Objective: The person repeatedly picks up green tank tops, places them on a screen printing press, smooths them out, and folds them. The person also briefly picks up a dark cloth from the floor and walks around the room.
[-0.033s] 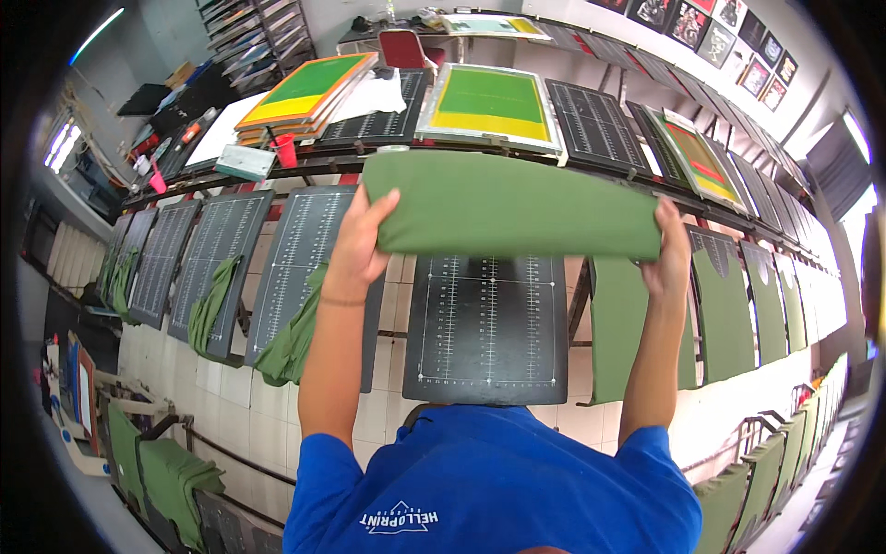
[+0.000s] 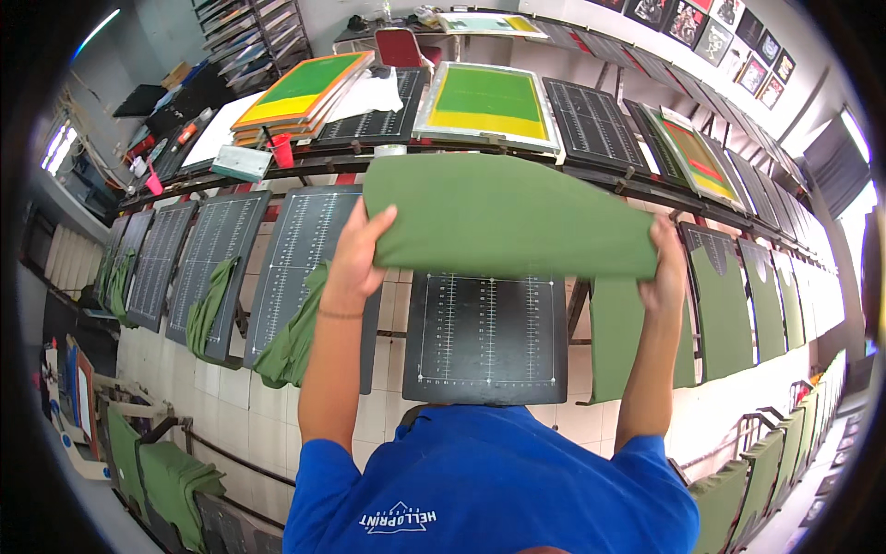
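Observation:
A green cloth piece (image 2: 489, 214) is stretched sideways in the air between my two hands. Its left end is pinched in my left hand (image 2: 355, 254), thumb lying over the front. My right hand (image 2: 661, 263) grips the other end and is somewhat blurred. Below the cloth lies a black printing board (image 2: 489, 342) with white ruler marks, right in front of me; the cloth hides its far end. To the right, another board carries a flat green cloth (image 2: 620, 332). Crumpled green cloth (image 2: 293, 337) hangs over the near edge of the board on the left.
Beyond the board row, a rail bench holds a framed printing screen (image 2: 489, 102) in green and yellow, and a stack of orange-framed screens (image 2: 300, 88). A red cup (image 2: 282, 150) stands beside a teal-and-white box (image 2: 242, 162). A red chair (image 2: 399, 46) is farther back.
The cloth's lower edge and its right end have dropped a little toward me. My right hand has moved slightly down, and my left hand has lowered a bit too.

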### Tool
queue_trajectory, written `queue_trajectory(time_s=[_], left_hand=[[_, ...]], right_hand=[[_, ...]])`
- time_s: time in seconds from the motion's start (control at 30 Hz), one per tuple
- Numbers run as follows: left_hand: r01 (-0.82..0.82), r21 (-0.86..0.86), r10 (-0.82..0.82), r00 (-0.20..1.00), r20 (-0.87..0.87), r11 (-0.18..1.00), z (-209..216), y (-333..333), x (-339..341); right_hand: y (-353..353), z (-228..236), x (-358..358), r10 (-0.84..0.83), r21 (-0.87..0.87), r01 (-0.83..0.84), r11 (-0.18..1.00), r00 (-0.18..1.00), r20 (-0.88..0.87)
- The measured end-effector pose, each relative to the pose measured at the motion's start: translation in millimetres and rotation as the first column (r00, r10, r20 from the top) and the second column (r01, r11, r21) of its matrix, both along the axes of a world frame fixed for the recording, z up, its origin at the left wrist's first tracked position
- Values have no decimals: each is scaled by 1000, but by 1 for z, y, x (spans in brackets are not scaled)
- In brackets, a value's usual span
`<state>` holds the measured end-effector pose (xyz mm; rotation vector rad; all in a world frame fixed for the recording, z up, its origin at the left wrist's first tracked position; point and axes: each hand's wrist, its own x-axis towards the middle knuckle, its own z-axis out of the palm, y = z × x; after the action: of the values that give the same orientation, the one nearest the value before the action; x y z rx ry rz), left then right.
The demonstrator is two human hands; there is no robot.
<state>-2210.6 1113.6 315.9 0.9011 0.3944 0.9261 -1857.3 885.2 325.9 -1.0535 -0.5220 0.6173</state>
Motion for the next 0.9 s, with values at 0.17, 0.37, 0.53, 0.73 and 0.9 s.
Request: queue_trajectory(time_s=[0.17, 0.37, 0.53, 0.73, 0.9], left_hand=[[56, -387, -114, 985, -128, 920, -148, 14, -45], [170, -435, -406, 741, -535, 884, -268, -40, -80], [86, -24, -80, 730, -678, 996, -267, -95, -102], [533, -123, -344, 338, -876, 837, -226, -111, -116], [157, -208, -259, 668, -698, 965, -239, -147, -120]], right_hand=[[-43, -138, -43, -94, -299, 10, 954, 959, -269], [-74, -237, -58, 13, -538, -277, 796, 897, -442], [-141, -252, -84, 7, -495, -290, 819, 868, -497], [-200, -241, -96, 74, -549, -424, 720, 834, -547], [-244, -265, -99, 153, -724, -398, 563, 911, -383]])
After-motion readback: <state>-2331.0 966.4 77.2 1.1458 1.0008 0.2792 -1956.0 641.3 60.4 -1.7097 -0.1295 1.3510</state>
